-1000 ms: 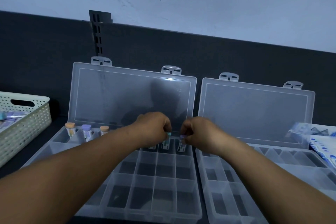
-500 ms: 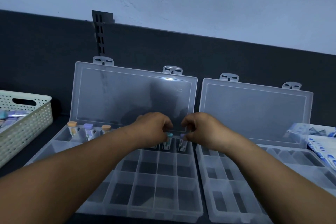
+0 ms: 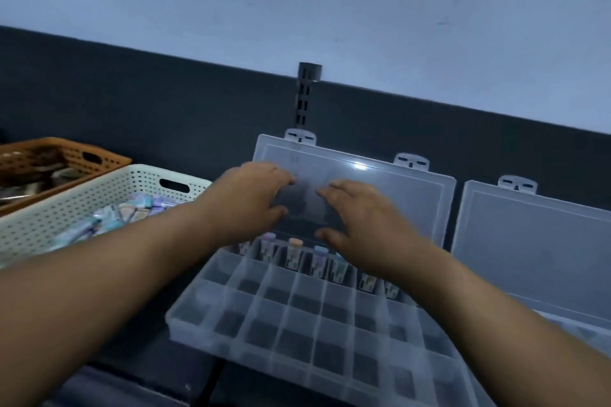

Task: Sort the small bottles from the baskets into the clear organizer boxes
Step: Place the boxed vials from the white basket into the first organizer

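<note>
Clear organizer box (image 3: 297, 324) is open, lid propped up at the back, white basket (image 3: 66, 218) just left of it. Left hand (image 3: 251, 198) and right hand (image 3: 363, 225) hover over the back row, fingers loosely spread, holding nothing. Small bottles (image 3: 294, 254) stand upright there, caps up.

Entering at 8 o'clock: left forearm (image 3: 115, 274), bare to the frame edge. Entering at 4 o'clock: right forearm (image 3: 496, 324), likewise bare. The left hand (image 3: 251, 198) and right hand (image 3: 363, 225) are bare too; fingertips blurred, nails not resolvable.
</note>
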Motion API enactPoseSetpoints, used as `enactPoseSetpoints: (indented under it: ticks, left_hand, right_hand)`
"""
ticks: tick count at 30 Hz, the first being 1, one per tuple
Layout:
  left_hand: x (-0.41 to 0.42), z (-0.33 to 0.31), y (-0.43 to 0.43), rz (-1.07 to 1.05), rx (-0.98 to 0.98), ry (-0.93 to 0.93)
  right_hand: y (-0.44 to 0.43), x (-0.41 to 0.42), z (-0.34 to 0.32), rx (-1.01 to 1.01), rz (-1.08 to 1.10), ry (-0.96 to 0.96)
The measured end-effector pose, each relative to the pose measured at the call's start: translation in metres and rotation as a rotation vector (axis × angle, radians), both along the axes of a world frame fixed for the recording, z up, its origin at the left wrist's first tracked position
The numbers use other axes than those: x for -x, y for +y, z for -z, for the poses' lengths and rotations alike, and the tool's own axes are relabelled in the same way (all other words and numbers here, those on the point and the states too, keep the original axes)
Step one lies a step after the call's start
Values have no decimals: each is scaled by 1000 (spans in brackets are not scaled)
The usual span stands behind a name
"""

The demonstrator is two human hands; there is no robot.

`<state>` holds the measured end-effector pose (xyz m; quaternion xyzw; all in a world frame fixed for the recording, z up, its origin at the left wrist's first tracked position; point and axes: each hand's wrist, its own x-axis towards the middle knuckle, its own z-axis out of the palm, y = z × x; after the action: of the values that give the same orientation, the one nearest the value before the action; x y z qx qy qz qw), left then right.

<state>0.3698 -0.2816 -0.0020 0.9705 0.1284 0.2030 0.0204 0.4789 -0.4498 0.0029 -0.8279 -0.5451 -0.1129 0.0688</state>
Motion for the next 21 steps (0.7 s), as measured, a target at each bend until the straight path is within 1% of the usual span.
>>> enactPoseSetpoints:
  ticks: [5, 12, 16, 21]
  left_hand:
    - [70, -4, 81, -176, -38, 87]
    - [147, 18, 168, -331, 32, 235]
    - [169, 36, 194, -325, 59, 274]
    - [170, 54, 201, -210, -87, 267]
  right_hand:
    - [75, 47, -5, 83, -92, 28]
    - [180, 101, 11, 150, -174, 80]
    - [226, 119, 25, 221, -196, 90]
    - [265, 130, 44, 336, -158, 110]
